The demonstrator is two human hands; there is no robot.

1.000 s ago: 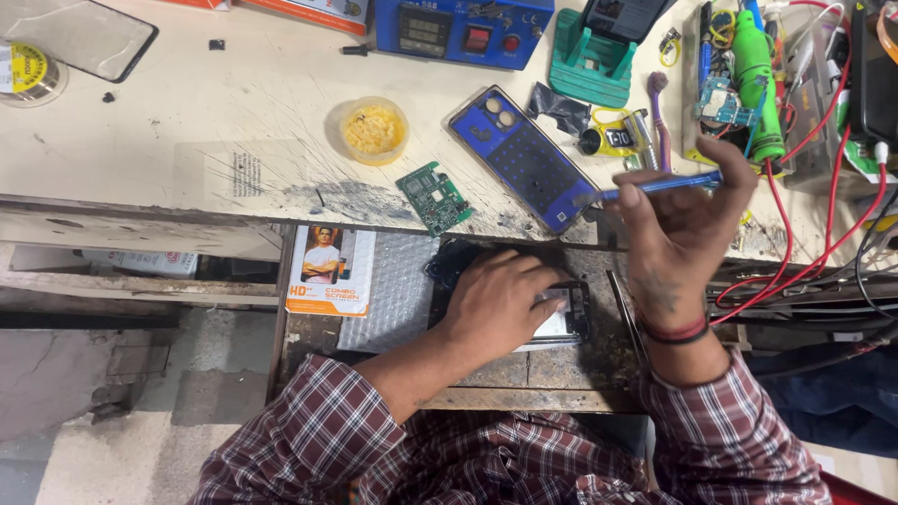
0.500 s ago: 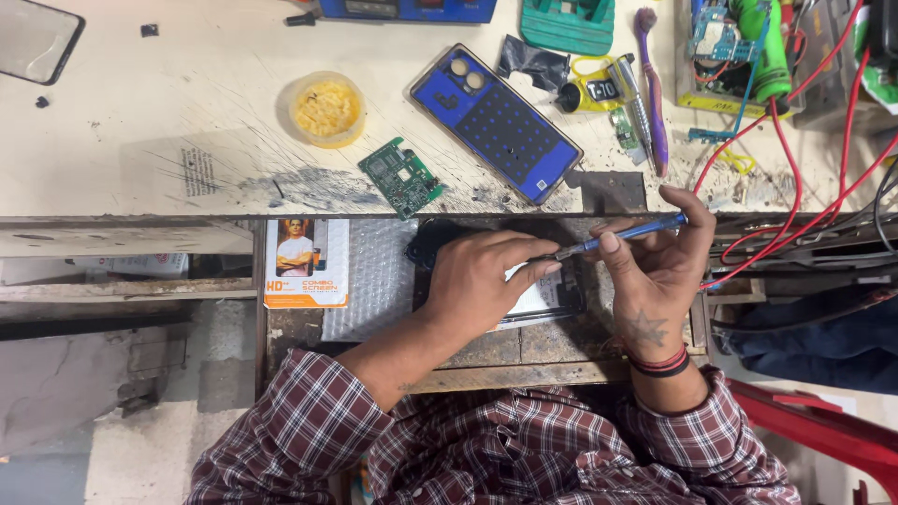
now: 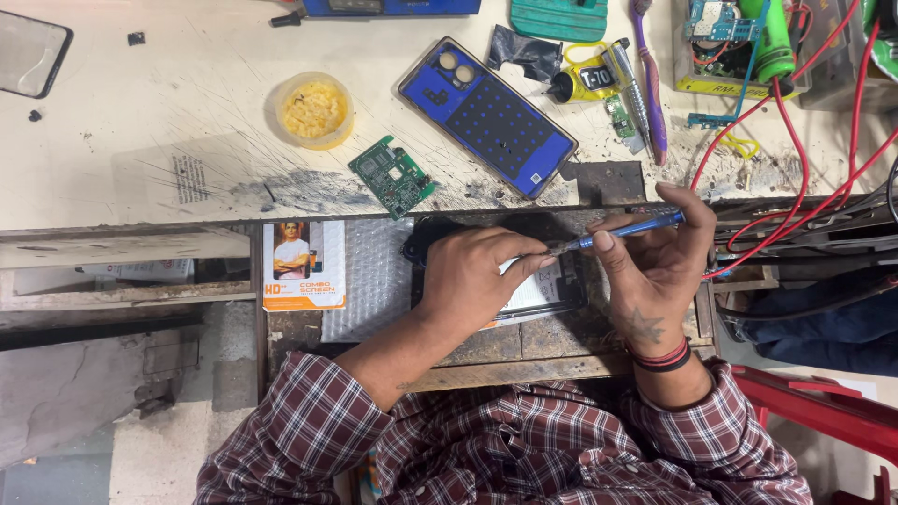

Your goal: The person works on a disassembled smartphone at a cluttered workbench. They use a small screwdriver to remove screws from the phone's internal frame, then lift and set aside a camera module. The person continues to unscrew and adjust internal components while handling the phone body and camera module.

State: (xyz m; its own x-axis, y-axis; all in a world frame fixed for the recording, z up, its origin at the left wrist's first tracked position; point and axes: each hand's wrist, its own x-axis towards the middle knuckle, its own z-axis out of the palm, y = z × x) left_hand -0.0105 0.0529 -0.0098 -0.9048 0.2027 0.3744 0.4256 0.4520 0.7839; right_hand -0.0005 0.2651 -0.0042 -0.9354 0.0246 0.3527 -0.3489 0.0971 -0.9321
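Observation:
My left hand (image 3: 479, 271) presses down on an opened dark phone (image 3: 547, 292) that lies in a pulled-out wooden drawer (image 3: 524, 351), covering most of it. My right hand (image 3: 655, 266) grips a slim blue screwdriver (image 3: 629, 229), whose metal tip points left and touches the phone right beside my left fingertips. A blue phone back cover (image 3: 486, 117) lies face down on the bench just above the drawer. A small green circuit board (image 3: 393, 175) rests to its left.
A round yellow tub (image 3: 314, 109) stands on the scratched white bench (image 3: 168, 112). A printed card (image 3: 301, 264) and bubble wrap (image 3: 374, 281) lie in the drawer's left part. Red wires (image 3: 795, 150), a purple toothbrush (image 3: 647, 70), a glue tube (image 3: 585, 79) and a green case (image 3: 559, 17) crowd the right.
My right hand has come down from the bench with the blue screwdriver and set its tip on the phone in the drawer. My left hand stays on the phone.

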